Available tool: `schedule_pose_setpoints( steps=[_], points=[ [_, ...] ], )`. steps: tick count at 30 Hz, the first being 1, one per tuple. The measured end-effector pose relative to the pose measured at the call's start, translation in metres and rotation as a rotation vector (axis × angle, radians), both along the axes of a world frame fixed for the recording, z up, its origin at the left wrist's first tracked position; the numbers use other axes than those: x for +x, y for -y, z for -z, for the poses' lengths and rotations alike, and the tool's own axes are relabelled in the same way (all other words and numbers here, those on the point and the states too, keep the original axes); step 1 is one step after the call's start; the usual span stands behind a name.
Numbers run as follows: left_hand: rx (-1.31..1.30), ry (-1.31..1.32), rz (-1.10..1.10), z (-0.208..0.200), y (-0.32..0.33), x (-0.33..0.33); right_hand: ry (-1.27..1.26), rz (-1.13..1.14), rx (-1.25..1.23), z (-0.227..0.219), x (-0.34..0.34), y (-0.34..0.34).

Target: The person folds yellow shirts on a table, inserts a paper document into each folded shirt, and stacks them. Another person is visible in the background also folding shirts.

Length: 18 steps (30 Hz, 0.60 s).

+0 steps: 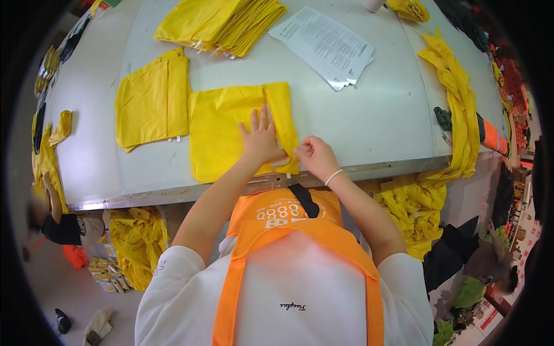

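A folded yellow fabric piece (219, 135) lies flat on the table before me, with a seam or zip line down its right part. My left hand (263, 140) presses on it, palm down and fingers spread. Just at its right edge, my right hand (316, 155) is closed, thumb and fingertips pinched together; what they hold, if anything, is too small to make out. A small pale tag or strip (281, 163) shows by the heel of my left hand. Beside this piece on the left lies another folded yellow piece (151, 104), with small white tags at its lower edge.
A stack of folded yellow pieces (222, 26) stands at the back, beside printed paper sheets (326, 46). Long yellow fabric (456, 98) drapes over the table (375, 127) at right. Heaps of yellow fabric (138, 245) sit below the front edge. People work at both sides.
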State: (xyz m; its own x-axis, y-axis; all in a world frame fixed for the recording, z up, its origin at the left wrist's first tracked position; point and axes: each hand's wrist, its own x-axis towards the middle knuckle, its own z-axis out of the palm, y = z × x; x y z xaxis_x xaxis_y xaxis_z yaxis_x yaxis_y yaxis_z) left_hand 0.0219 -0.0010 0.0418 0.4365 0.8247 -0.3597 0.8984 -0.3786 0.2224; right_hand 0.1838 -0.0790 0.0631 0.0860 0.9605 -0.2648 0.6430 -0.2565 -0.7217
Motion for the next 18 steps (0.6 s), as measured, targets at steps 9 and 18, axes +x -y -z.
schedule_pose_setpoints(
  steps=[9, 18],
  points=[
    [0.038, 0.117, -0.093, 0.013, 0.0, 0.002, 0.269, -0.037, 0.024, 0.003, -0.021, 0.0],
    [0.11, 0.122, 0.02, 0.018, 0.016, 0.012, -0.129, 0.032, 0.17, -0.009, -0.008, -0.009]
  ],
)
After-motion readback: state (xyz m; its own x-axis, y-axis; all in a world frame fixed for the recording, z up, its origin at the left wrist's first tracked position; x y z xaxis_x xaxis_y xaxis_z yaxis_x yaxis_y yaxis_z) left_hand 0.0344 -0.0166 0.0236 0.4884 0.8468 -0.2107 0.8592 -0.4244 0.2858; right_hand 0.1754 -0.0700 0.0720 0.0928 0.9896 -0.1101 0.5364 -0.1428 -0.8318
